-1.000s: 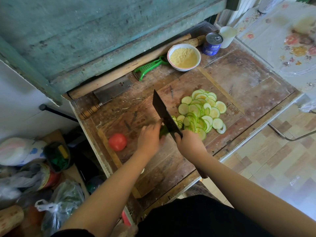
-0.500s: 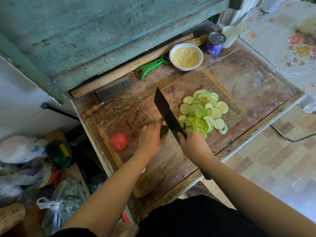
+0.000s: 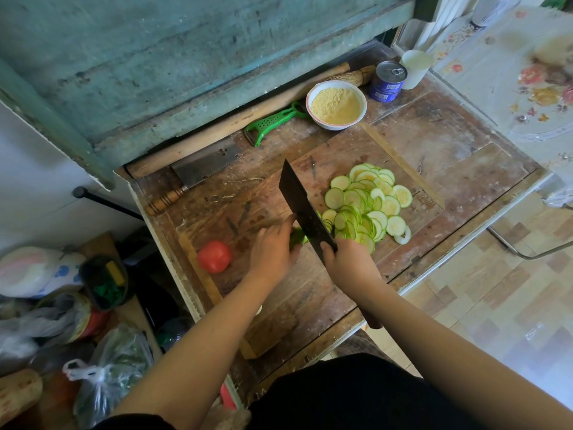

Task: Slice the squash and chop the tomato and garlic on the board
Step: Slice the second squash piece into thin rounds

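Hiding most of squash stub (image 3: 297, 236): left hand (image 3: 273, 251), fingers curled on it; right hand (image 3: 348, 263) fingers wrap unseen cleaver (image 3: 302, 206) handle.

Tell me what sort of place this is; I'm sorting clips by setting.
Probably a home kitchen: a worn wooden cutting board with sliced green squash rounds, a green plastic peeler, and a white bowl of yellow meal.

Weathered teal wooden wall (image 3: 161, 57) behind a scarred wooden table (image 3: 449, 156); tiled floor (image 3: 496, 305) in daylight.

Right hand (image 3: 348, 263) holds cleaver (image 3: 302, 206) against squash (image 3: 297, 236).
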A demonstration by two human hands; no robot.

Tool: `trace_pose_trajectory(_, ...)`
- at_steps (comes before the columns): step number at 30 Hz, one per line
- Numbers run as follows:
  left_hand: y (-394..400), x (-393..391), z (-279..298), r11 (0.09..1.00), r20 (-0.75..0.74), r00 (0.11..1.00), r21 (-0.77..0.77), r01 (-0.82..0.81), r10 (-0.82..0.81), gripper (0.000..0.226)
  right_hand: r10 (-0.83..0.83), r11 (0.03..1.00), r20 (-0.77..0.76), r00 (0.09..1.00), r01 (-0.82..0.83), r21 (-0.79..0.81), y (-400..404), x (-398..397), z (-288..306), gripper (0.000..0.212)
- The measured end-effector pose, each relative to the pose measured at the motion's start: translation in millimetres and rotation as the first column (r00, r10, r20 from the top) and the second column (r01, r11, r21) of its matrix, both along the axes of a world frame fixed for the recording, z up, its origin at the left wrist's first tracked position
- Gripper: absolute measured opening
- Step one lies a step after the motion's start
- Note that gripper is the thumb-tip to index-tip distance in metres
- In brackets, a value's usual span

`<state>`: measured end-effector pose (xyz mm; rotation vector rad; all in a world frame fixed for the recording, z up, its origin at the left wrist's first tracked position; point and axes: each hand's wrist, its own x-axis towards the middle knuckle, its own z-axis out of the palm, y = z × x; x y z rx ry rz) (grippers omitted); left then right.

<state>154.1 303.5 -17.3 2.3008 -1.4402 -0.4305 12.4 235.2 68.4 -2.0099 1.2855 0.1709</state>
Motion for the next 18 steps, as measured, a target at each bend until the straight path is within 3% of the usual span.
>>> trace_pose_trajectory(11,1,-2,4,1.000,-0.012,1.000,0.023,-0.010,0.010,0.063,0.020,0.999,-0.066,0.998,-0.018,0.030,-1,14,-14,0.030)
trace_pose_trajectory(18,1,1,3,1.000,-0.043,0.999,-0.013,0.012,-0.013,0.064,-0.024,0.999,-0.010,1.000,0.024,0.027,-3,6,-13,0.032)
